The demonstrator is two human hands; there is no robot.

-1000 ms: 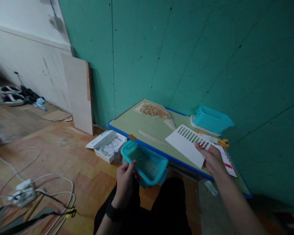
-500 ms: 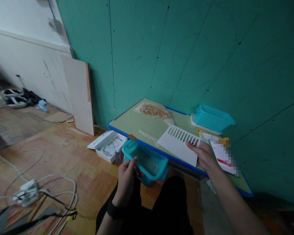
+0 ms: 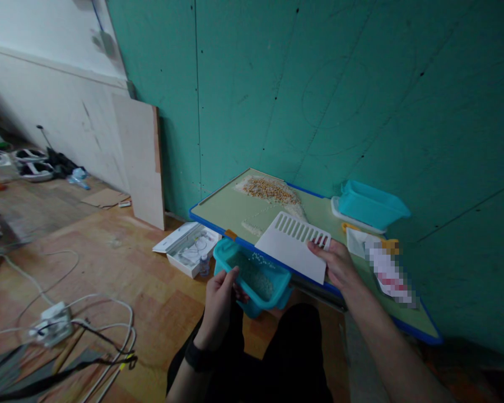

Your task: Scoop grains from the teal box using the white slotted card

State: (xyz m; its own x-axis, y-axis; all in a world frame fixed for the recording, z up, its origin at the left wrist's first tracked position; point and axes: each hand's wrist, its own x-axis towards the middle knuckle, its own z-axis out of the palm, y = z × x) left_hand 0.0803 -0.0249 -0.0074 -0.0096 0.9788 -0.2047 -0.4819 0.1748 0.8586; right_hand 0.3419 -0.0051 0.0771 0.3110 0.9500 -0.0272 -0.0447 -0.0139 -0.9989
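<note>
My left hand (image 3: 220, 299) grips the near rim of a teal plastic tub (image 3: 252, 276) that holds white grains, held just under the blue edge of a low green table (image 3: 231, 210). My right hand (image 3: 338, 265) pinches a white slotted scraper (image 3: 292, 246) whose lower edge rests at the table's rim above the tub. A few white grains lie on the tub's far rim. A short strip of white grains (image 3: 252, 228) stays on the table. Farther back lies a pile of yellow kernels with white grains (image 3: 271, 191).
A second teal tub (image 3: 372, 204) on a white lid sits at the table's back right, beside a paper sheet (image 3: 386, 268) and a yellow item. On the wooden floor: an open white box (image 3: 187, 248), a leaning board (image 3: 140, 162), cables and a power strip (image 3: 52, 324).
My right hand slid the scraper leftward and toward the table's near edge, sweeping the line of white grains toward the tub. The tub in my left hand stayed under the rim.
</note>
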